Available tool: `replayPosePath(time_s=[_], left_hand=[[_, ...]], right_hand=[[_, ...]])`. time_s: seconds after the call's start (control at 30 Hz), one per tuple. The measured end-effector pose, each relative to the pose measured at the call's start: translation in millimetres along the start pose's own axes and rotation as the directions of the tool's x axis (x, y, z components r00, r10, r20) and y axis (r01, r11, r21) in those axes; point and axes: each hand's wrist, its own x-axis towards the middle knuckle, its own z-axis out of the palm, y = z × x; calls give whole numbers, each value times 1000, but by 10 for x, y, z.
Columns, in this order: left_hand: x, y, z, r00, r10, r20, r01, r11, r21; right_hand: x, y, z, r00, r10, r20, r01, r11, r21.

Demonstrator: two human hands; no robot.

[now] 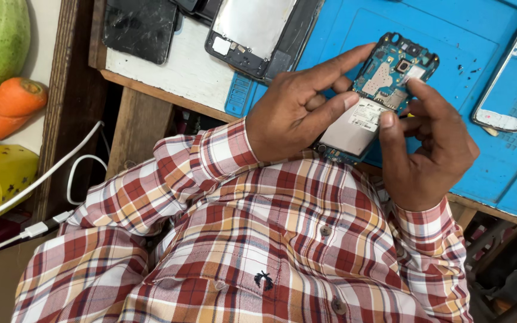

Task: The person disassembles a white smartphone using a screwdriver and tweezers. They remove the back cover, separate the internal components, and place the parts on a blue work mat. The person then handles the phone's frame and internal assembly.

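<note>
1. my left hand (pixel 297 113) comes in from the lower left, wrist bent, with the forefinger stretched out long along the top edge of the opened phone (pixel 373 98) and the thumb pressed flat on its pale battery.
2. my right hand (pixel 429 146) rises from the lower right, fingers curled, the forefinger tip resting on the circuit board near the camera lens and the thumb touching the battery's edge.
3. so both hands are closed around the phone, holding it tilted just above the near edge of the blue mat (pixel 450 42), close to my chest.
4. the phone is a backless body: a blue-green board with small metal shields at the top, and a smooth grey-white battery with a label below.
5. the mat is rubbery, with moulded ridges and shallow compartments.
6. on it to the right lies a white phone frame (pixel 513 78), hollow and rounded at the corners.
7. above my left hand sits a dark frame with a shiny metal plate (pixel 258 30), half on the mat, half on the white bench top (pixel 169 72).
8. a black cracked glass panel (pixel 140 27) lies further left.
9. my sleeves are soft red, white and orange check cloth.
10. white cables (pixel 61 167) hang at the left.
</note>
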Motion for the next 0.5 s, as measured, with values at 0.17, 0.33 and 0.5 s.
replayPosePath(time_s=[0.17,0.33,0.5], left_hand=[[-9,-57,-1,998,35,45,-35,999,-7],[-13,-78,6,998,9,62,-7,1000,-24],[5,-59,1,998,2,66,1,999,-37]], right_hand=[[-10,46,-76,995,-95,33,100,980,-173],[-32,68,-76,993,-110,48,115,985,-128],[-47,101,-59,996,-79,27,82,989,-120]])
